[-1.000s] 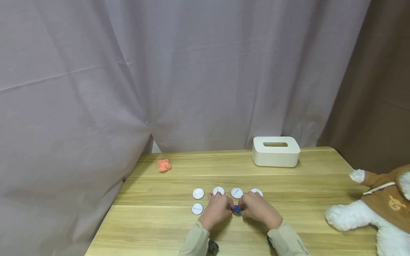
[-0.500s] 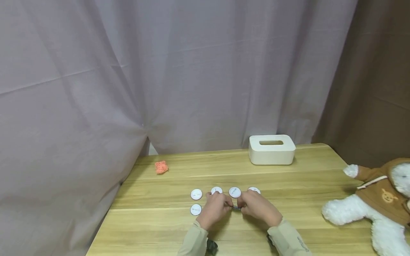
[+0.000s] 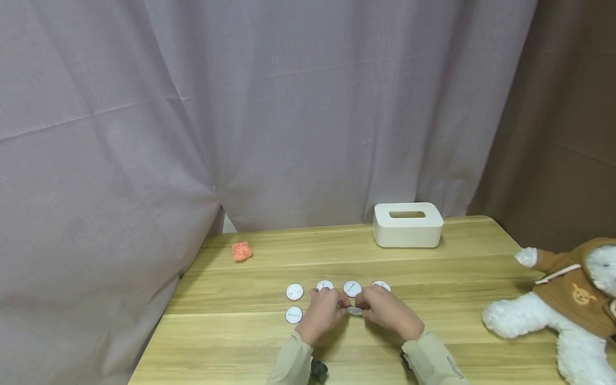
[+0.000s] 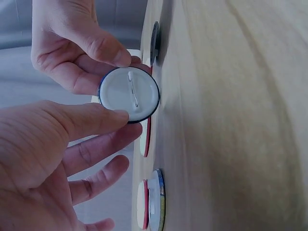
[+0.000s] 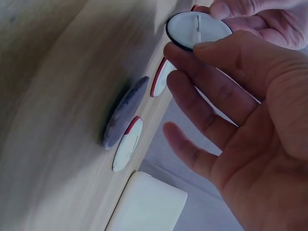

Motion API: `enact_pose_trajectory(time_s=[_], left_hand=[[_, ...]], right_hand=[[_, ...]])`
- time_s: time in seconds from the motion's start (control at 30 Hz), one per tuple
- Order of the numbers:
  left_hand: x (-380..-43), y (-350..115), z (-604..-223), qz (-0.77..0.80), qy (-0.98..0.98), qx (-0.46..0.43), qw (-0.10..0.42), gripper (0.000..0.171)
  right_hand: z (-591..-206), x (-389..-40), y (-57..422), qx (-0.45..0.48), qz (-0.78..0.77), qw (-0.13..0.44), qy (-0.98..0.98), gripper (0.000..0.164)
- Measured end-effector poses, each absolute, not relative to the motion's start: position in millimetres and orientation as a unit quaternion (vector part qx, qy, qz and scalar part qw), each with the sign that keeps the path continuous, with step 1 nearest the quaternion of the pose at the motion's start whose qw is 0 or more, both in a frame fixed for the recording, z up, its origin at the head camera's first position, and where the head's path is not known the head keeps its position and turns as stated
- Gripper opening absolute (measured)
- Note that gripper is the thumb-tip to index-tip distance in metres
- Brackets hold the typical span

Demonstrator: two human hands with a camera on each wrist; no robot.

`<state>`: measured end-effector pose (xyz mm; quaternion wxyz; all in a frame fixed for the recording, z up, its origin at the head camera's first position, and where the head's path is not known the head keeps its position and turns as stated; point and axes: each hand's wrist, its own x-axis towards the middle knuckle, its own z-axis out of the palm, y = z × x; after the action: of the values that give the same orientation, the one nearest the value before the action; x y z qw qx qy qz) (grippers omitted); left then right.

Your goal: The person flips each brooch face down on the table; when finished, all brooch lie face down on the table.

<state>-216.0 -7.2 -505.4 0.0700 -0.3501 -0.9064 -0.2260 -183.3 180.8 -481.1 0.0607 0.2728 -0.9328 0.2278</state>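
Observation:
A round pin badge [image 3: 355,310] is held just above the table between both hands. Its white back with a metal safety pin faces up in the left wrist view, where the badge [image 4: 130,94] has a dark blue rim. My left hand [image 3: 325,313] pinches one edge between thumb and index finger, its other fingers spread apart below. The opposite edge is pinched by my right hand [image 3: 389,313], seen from the palm side in the right wrist view. Beyond the hands lie more badges, white backs up: one badge [image 3: 352,289] between them, another badge [image 3: 325,285] partly covered by left fingers.
Two badges, an upper badge [image 3: 294,292] and a lower badge [image 3: 294,315], lie left of the hands. A purplish badge [image 5: 125,113] lies near the right hand. Farther back are an orange crocheted piece [image 3: 242,251] and a white tissue box [image 3: 408,227]. A plush toy [image 3: 572,294] sits at right.
The badge between the hands has been flipped: its blue patterned face showed first, then its edge, now its white back. Both hands keep nearly the same place. The head view has shifted slightly.

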Motion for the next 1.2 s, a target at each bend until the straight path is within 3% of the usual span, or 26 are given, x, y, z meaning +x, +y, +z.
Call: enact_pose_trajectory(time_s=[0.23,0.5,0.93,1.2], left_hand=[[-217.0,-4.1,-502.9,-0.233,-0.902,-0.354,0.076,0.01],[-215.7,-0.1,-504.3,-0.23,-0.91,-0.338,0.069,0.011],[-214.9,5.8,-510.0,-0.215,-0.927,-0.305,0.038,0.027],[-213.0,6.8,-512.2,-0.183,-0.937,-0.294,0.047,0.024]], right_hand=[[-486.0,-185.3,180.1,0.251,0.237,0.067,-0.936,0.019],[-496.2,-187.0,180.7,0.242,0.256,0.101,-0.93,0.027],[-501.5,-190.4,178.4,0.205,0.254,0.08,-0.942,0.029],[-501.3,-191.1,176.4,0.217,0.225,0.09,-0.946,0.026]])
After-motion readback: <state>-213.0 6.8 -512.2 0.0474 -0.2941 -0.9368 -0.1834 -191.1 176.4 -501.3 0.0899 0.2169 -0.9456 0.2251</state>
